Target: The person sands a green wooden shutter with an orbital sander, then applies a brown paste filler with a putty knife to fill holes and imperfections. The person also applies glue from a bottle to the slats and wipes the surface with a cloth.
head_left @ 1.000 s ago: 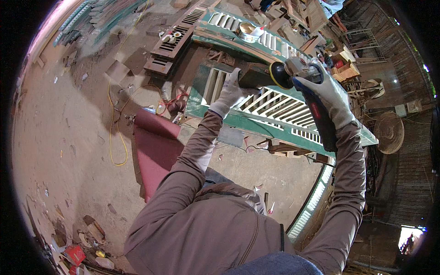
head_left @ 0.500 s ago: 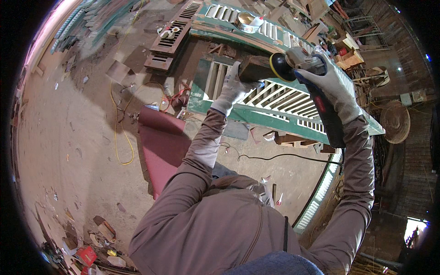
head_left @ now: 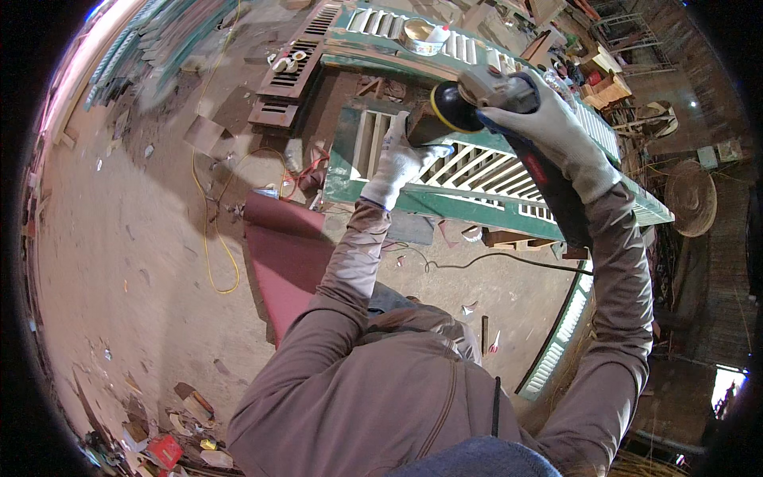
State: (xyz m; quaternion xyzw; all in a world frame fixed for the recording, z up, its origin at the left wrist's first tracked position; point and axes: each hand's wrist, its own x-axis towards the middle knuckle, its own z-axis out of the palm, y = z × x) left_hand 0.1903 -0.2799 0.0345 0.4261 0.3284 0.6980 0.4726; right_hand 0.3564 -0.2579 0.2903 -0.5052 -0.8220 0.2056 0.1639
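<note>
Gloved hands hold a disc sander against or near a dark wooden block

I see the left hand (head_left: 395, 165) with its fingers wrapped around a dark wooden block (head_left: 427, 127), thumb on the near-left side. Right hand (head_left: 548, 131), fingers curled around the head end of a disc sander (head_left: 499, 89), its black handle slanting back along the forearm. The yellow-rimmed pad (head_left: 455, 107) faces the block and partly covers it; can't tell if they touch. Block is held above a green shutter with white slats (head_left: 449, 205). Beyond it, a second green shutter (head_left: 381, 53) carries a white tub (head_left: 424, 40). Brown slatted panel (head_left: 274, 111) far left. Maroon sheet (head_left: 290, 258) lies on the floor, left of the person, beside a yellow cord (head_left: 208, 246). Round woven tray (head_left: 690, 199) at right.
</note>
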